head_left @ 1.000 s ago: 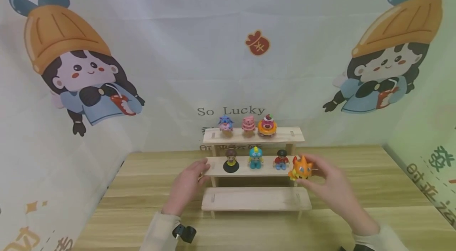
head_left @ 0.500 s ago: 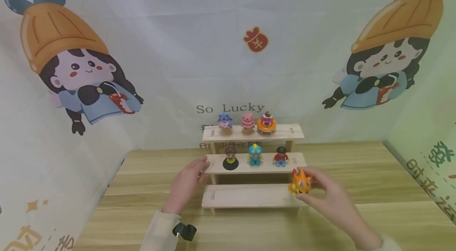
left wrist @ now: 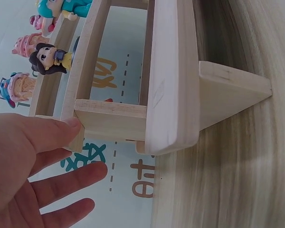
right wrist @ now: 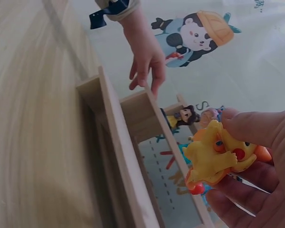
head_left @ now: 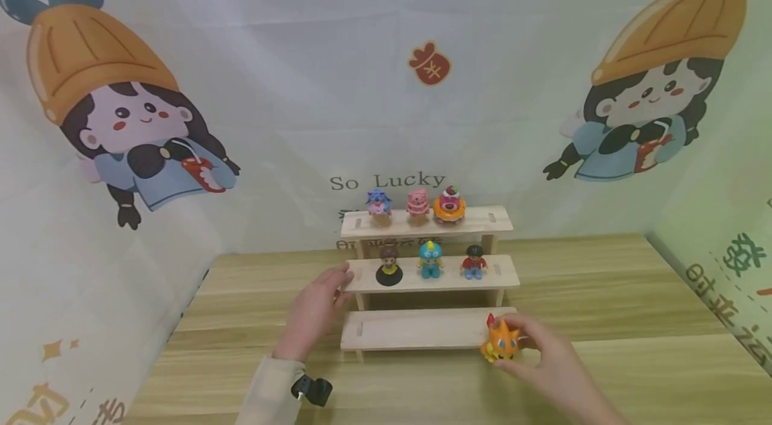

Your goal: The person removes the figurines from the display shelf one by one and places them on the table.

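My right hand (head_left: pixel 553 365) pinches a small toy figure (head_left: pixel 502 340) between thumb and fingers, at the right end of the lowest step. The figure has an orange spiky hood and a yellow body, its belly facing the camera in the right wrist view. My left hand (head_left: pixel 312 311) grips the left end of the middle step of a three-step wooden display stand (head_left: pixel 416 330). In the left wrist view its thumb lies at that step's end, with the other fingers spread below. The right end of the lowest step is partly hidden behind the figure.
The middle step carries a dark-haired figure (head_left: pixel 389 265), a teal figure (head_left: pixel 431 260) and a red-jacketed figure (head_left: pixel 474 262). On the top step are a blue cone figure (head_left: pixel 380 206), a pink cone figure (head_left: pixel 418 206) and an orange ring figure (head_left: pixel 449 206). A printed cloth (head_left: pixel 313 76) hangs behind.
My right hand has brought the orange and yellow toy figure down from beside the middle step to the lowest step. The left hand stays at the stand. The head view has shifted slightly.
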A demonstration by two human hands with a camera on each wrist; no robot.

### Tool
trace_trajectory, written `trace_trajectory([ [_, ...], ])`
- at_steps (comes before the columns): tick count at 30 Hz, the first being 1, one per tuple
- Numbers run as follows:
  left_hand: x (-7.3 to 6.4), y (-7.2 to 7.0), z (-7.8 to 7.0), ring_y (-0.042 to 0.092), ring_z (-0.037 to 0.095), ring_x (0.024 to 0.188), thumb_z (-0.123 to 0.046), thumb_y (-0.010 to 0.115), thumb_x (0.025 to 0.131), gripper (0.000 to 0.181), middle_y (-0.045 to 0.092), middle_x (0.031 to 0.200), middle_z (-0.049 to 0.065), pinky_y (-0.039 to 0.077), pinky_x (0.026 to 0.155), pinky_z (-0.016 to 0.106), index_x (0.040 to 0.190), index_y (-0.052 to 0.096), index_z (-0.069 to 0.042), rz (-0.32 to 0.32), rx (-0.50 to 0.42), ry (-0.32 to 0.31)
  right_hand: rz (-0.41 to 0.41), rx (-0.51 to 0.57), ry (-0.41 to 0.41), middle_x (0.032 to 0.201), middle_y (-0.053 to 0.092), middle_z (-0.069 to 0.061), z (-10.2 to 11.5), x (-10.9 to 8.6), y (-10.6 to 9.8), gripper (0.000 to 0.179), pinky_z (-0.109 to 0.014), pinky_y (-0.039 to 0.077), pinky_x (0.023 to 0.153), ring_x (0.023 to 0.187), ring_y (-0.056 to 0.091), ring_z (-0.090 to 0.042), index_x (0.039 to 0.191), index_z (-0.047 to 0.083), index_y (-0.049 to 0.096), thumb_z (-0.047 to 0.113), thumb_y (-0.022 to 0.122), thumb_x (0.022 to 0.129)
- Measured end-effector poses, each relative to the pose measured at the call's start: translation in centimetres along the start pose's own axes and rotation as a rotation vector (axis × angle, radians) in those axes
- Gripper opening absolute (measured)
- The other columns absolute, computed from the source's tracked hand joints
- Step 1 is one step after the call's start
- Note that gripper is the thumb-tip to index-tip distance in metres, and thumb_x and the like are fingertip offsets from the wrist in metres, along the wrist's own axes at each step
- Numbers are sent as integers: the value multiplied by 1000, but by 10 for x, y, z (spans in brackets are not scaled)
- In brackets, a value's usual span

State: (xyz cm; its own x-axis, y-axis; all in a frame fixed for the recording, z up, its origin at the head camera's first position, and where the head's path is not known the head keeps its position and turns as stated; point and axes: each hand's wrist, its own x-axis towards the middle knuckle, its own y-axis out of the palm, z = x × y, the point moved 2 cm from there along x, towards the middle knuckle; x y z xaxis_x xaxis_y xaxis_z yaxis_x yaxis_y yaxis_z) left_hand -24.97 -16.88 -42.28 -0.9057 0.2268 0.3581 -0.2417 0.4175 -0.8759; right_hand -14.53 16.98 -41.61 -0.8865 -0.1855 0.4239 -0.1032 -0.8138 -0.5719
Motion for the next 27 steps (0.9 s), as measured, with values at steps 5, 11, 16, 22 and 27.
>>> trace_trajectory([
  [5,0,0,0,67,23,97,-10,71,85,34,57,136,8,57,82,37,118,64,-7,-25,-19,9,65,9,-34,99,68,-4,-4,-7,10,53,-24,56,72,83,59,1,114,6,60,12,85,67],
  [11,-1,1,1,66,23,100,-12,71,85,34,57,136,7,56,84,37,118,64,-7,-32,-16,12,172,41,58,104,66,-1,-5,-12,20,49,-23,55,76,86,59,0,114,8,59,16,82,72],
  [16,-1,1,1,66,23,99,-12,71,85,34,57,135,7,57,83,37,118,64,-6,-36,-22,14,227,76,104,110,65,-2,-7,-17,27,47,-23,55,78,90,58,-1,114,8,59,19,80,74],
  [22,-2,3,1,68,20,90,-12,70,86,34,56,137,7,57,79,35,119,63,-6,-32,-34,9,276,89,231,109,63,1,-15,-25,34,52,-22,52,77,90,58,-5,116,11,58,23,81,71],
  [27,-2,4,2,65,25,103,-11,70,85,34,56,137,7,55,86,38,119,63,-7,-44,-54,4,289,121,251,107,62,0,-19,-30,37,53,-22,52,76,89,58,-6,116,11,57,23,81,71],
])
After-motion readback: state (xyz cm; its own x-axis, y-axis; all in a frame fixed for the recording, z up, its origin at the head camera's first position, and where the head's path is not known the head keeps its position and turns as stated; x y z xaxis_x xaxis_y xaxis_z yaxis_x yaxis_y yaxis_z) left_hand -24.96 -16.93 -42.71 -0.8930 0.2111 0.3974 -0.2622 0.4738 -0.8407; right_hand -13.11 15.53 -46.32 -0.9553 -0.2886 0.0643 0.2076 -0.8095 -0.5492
